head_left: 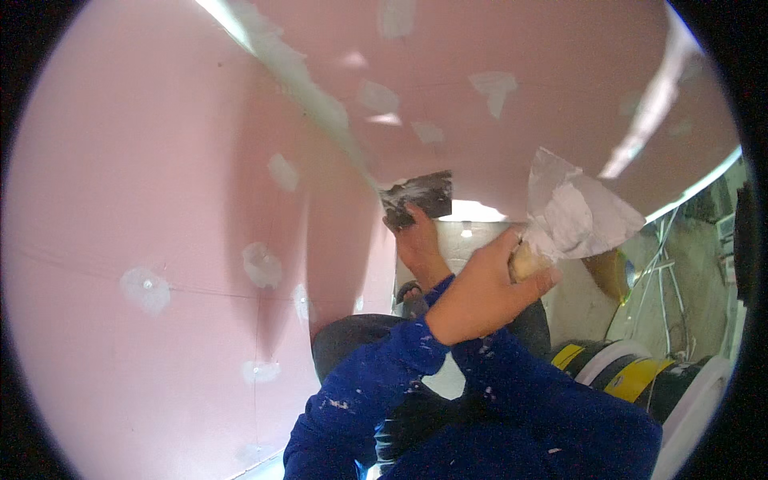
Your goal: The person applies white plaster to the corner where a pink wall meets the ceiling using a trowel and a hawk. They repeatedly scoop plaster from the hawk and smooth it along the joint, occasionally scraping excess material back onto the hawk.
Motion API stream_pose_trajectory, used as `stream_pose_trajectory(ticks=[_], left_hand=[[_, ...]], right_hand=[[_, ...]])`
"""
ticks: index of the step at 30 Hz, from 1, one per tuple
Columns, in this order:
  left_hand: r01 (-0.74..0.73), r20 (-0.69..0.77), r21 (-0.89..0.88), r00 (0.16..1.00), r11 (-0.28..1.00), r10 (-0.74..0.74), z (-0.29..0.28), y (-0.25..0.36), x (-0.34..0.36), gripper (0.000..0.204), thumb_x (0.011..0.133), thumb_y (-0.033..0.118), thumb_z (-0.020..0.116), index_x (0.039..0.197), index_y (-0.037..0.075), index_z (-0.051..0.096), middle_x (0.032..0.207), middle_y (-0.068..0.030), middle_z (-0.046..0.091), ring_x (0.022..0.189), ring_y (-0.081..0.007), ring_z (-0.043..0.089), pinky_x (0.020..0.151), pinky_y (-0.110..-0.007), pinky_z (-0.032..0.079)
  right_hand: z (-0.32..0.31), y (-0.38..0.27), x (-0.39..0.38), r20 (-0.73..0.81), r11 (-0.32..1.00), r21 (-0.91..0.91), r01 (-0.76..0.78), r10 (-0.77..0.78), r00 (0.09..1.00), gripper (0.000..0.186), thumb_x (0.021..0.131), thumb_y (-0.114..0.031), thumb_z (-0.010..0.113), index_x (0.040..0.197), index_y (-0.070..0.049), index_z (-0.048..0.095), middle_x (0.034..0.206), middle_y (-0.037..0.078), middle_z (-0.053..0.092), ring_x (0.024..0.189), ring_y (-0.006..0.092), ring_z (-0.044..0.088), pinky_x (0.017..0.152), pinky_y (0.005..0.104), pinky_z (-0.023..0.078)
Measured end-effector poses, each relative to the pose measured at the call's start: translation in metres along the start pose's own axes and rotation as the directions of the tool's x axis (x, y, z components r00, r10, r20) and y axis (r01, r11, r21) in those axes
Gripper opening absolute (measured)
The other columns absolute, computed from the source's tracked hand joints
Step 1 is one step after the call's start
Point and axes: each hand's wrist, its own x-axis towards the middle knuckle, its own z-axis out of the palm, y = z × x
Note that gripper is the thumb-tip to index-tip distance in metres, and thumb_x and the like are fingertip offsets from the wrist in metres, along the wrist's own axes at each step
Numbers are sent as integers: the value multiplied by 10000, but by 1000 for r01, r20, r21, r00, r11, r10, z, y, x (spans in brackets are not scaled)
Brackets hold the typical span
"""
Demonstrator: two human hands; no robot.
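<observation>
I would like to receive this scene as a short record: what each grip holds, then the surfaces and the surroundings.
Left grip: closed around the handle of a broad blade carrying pale compound
Right grip: holding a dark blade, smeared with pale material, near the seam; contact unclear
Arms: crossed, left forearm over right; blue sleeves with pale specks
Surfaces: pink panels with pale patches
Lower right: dark containers with yellow bands and pale rims
</observation>
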Motion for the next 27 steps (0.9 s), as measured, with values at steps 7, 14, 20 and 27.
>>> stream_pose_trajectory(ticks=[7,14,20,27], left_hand=[[-28,198,15,980,999,25,16,-9,-5,577,833,301,761,1224,-43,515,1007,-201,663,942,-258,644,839,-367,499],[-120,191,-44,974,992,126,11,1,-9,533,844,272,754,1216,-23,513,963,-175,675,885,-237,657,820,-356,501],[-106,213,162,975,981,70,4,3,-13,570,821,274,774,1234,-14,508,984,-179,676,917,-257,670,829,-351,504],[-61,205,162,978,985,27,1,18,-19,579,788,254,806,1223,-5,526,1006,-161,678,938,-218,666,833,-340,510]], right_hand=[[70,41,27,-358,854,518,46,167,918,216,870,-113,546,1084,-92,562,1021,54,603,884,186,594,744,344,480],[95,39,46,-450,876,457,154,78,890,277,909,-169,507,1142,-30,562,1010,58,594,900,182,575,757,341,465],[94,52,66,-370,930,350,116,24,929,333,906,-170,523,1207,-30,528,1061,73,590,930,200,565,756,348,473],[131,39,74,-364,950,210,233,-146,920,374,903,-166,532,1241,-13,484,1081,92,582,936,221,568,752,353,492]])
